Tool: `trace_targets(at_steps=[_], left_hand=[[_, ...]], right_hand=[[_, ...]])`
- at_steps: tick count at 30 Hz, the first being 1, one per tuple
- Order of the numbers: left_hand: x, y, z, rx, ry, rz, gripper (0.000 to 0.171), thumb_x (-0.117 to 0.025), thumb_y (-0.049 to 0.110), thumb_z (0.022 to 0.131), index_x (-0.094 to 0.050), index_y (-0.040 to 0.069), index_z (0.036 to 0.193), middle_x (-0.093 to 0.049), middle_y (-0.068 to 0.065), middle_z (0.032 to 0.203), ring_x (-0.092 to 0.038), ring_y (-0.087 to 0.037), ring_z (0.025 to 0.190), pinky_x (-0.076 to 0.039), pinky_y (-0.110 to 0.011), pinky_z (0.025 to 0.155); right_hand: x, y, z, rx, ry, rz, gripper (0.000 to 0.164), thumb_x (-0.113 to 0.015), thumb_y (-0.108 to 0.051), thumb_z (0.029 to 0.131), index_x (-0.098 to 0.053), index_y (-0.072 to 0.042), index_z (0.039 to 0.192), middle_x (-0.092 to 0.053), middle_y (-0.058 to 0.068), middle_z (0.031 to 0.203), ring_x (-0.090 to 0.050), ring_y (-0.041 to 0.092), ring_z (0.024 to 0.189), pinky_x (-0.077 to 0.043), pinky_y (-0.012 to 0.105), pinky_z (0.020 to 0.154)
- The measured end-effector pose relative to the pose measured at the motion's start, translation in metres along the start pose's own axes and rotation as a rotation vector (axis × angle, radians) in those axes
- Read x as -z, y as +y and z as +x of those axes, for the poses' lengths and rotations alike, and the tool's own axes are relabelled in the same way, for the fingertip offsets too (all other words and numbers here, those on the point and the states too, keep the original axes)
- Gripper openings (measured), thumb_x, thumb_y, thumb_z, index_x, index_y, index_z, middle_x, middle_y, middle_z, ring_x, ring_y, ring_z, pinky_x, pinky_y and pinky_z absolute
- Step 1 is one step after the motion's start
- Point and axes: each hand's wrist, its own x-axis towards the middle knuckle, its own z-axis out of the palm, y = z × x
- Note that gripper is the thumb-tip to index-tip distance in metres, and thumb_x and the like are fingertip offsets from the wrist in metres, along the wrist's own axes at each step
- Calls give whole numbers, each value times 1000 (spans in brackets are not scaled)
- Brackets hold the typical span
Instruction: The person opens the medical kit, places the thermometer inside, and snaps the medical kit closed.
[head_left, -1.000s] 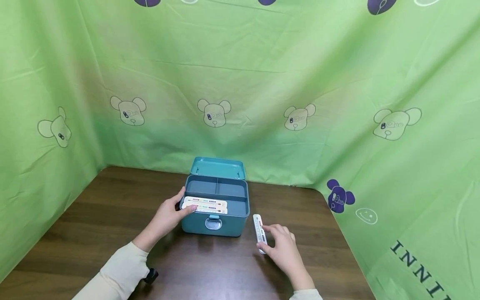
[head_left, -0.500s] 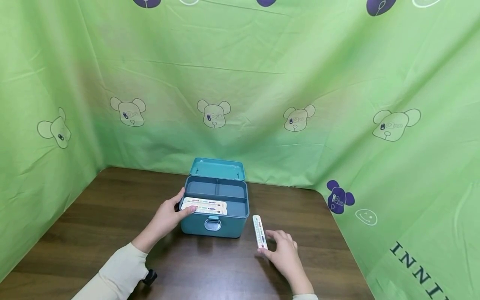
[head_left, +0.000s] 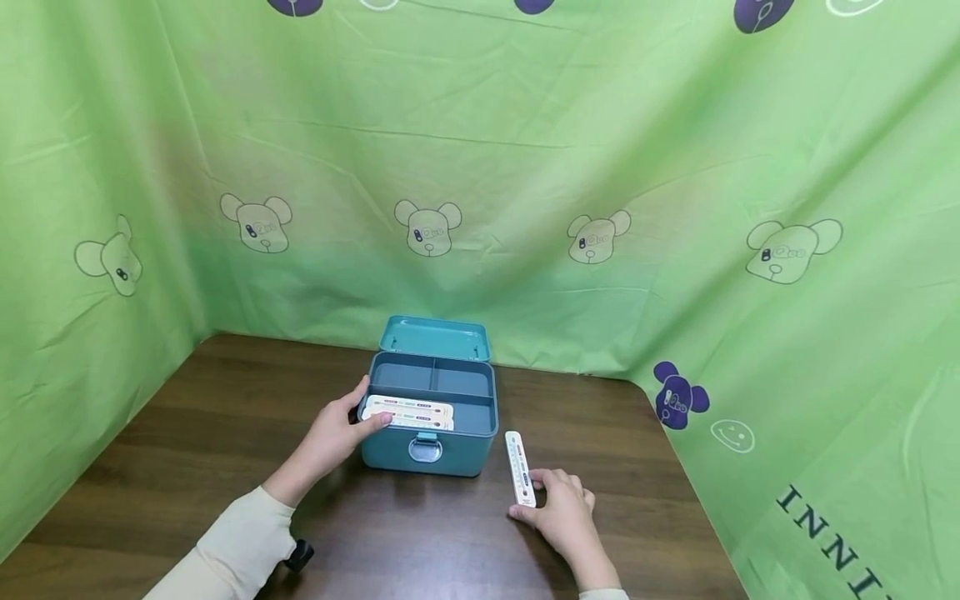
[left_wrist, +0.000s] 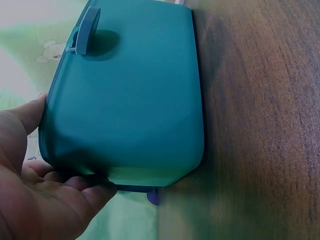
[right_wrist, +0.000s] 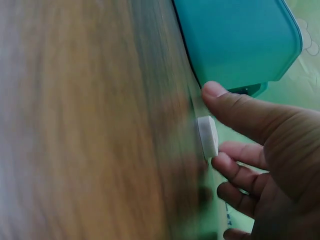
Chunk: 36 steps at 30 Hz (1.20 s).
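A teal lidded box [head_left: 459,454] stands on the table with its lid [head_left: 435,337] raised. My left hand [head_left: 332,432] grips its left front corner, thumb over the rim and fingers against the side [left_wrist: 65,195]. Several white thermometer strips [head_left: 420,408] lie in the front compartment, partly covered by the thumb. To the right of the box, another white thermometer strip [head_left: 519,468] lies on the tabletop. The right hand [head_left: 566,512] is at its near end, thumb and fingers spread around it without a grip; the right wrist view shows the strip's end [right_wrist: 208,137] between them.
Two rear compartments [head_left: 405,371] of the box are divided by a thin wall. A metal latch [head_left: 426,450] hangs on its front. Green printed cloth [head_left: 517,167] encloses the brown wooden table [head_left: 247,392] at the back and sides.
My right hand has let the thermometer strip go and drawn back slightly toward its near end. The left hand keeps its grip on the box.
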Motion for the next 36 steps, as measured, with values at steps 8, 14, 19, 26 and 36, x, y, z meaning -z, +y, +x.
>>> trace_targets(at_steps=[8, 14, 19, 26, 36], left_hand=[[-1, -2, 0, 1, -1, -4, 101, -72, 56, 91, -20, 8, 163, -28, -17, 166, -28, -38, 153, -31, -55, 120], [1, -1, 0, -3, -2, -3, 102, -72, 56, 91, -20, 7, 163, -28, -18, 166, -27, -38, 153, -31, -55, 120], [1, -1, -1, -7, 0, 3, 102, -72, 57, 91, -21, 7, 163, -29, -18, 166, -28, -38, 153, -31, -55, 120], [0, -2, -1, -4, -2, 9, 101, -71, 57, 91, -21, 7, 163, -29, -18, 166, -28, -39, 153, -31, -56, 120], [0, 1, -1, -24, 10, -7, 100, -73, 53, 91, -22, 6, 162, -30, -17, 165, -30, -35, 152, -34, -52, 120]], right_hand=[[-1, -3, -1, -80, 25, -35, 55, -93, -35, 68, -73, -11, 113, -68, -3, 93, -55, 23, 93, -34, 54, 84], [-1, -4, 1, -129, 39, -26, 38, -89, -32, 71, -75, -13, 101, -69, -4, 85, -56, 24, 89, -34, 52, 79], [-1, -1, 3, -162, 67, -10, 30, -85, -26, 69, -75, -14, 95, -70, -4, 82, -59, 26, 87, -35, 52, 76], [2, 0, 5, -211, 110, 56, 32, -79, -19, 67, -76, -14, 98, -68, -1, 85, -60, 29, 90, -37, 54, 77], [9, 6, 11, -244, 155, 138, 36, -77, -19, 73, -73, -10, 108, -67, 13, 106, -54, 38, 106, -34, 57, 84]])
